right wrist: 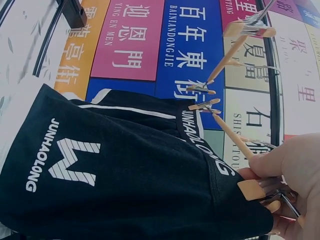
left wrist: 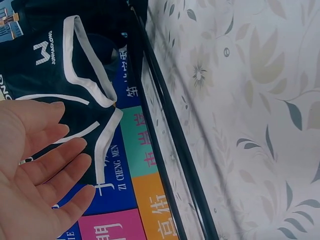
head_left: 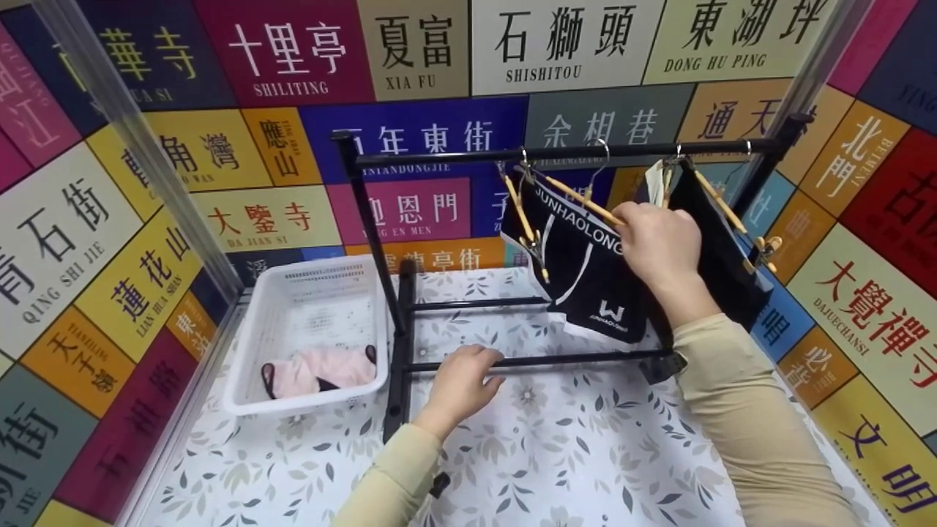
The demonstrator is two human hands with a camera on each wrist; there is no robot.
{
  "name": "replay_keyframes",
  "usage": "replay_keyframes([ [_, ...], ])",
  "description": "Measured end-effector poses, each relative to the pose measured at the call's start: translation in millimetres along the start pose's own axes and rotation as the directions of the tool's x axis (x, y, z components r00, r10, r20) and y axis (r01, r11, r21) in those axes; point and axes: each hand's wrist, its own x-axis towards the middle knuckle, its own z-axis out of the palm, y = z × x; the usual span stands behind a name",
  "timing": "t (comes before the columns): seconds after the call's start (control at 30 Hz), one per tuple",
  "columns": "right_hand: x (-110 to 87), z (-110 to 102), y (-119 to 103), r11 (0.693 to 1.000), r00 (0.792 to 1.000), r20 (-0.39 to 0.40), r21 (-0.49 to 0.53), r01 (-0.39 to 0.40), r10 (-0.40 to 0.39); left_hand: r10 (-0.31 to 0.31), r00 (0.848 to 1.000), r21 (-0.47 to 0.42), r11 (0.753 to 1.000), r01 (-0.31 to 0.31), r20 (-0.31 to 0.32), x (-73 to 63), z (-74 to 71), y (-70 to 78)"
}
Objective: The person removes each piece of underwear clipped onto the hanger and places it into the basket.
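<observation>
One clip (right wrist: 251,190), at the end of a wood-coloured hanger (head_left: 575,195), pinched by right hand (head_left: 662,245); black boxer briefs (head_left: 585,274) hang from it, below the top bar (head_left: 468,157) of the black rack (head_left: 371,230). Left hand (head_left: 461,388) holds nothing, fingers relaxed, near the lower bar (head_left: 585,359). White basket (head_left: 322,304) at left on surface (head_left: 527,446); pink garment (head_left: 326,369) inside.

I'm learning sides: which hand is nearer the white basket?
Left: the left hand is across the rack's foot from the white plastic basket; the right hand, farther, grips a clip hanger.
</observation>
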Motion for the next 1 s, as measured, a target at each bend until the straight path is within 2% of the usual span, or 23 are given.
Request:
replay_keyframes([
  [0.27,-4.6,-9.5,1.0,0.999,0.998,-0.059,0.029,0.023,-0.021,-0.019,1.0,-0.004,1.0,0.019,0.011,9.0,-3.4,-1.1],
  [0.5,-13.7,-13.5,4.9,0.994,0.983,-0.156,0.026,0.102,-0.096,-0.013,1.0,-0.018,1.0,0.013,-0.011,10.6,-2.8,-4.5],
  [0.6,-18.0,-15.2,6.6,0.992,0.978,-0.172,0.013,0.126,-0.122,-0.021,1.0,-0.017,1.0,0.021,-0.014,10.1,-1.7,-6.0],
  [1.0,-47.7,-23.0,15.5,0.99,0.969,-0.21,0.018,0.139,-0.132,-0.06,0.998,-0.029,0.998,0.06,-0.003,8.8,-4.2,-12.8],
])
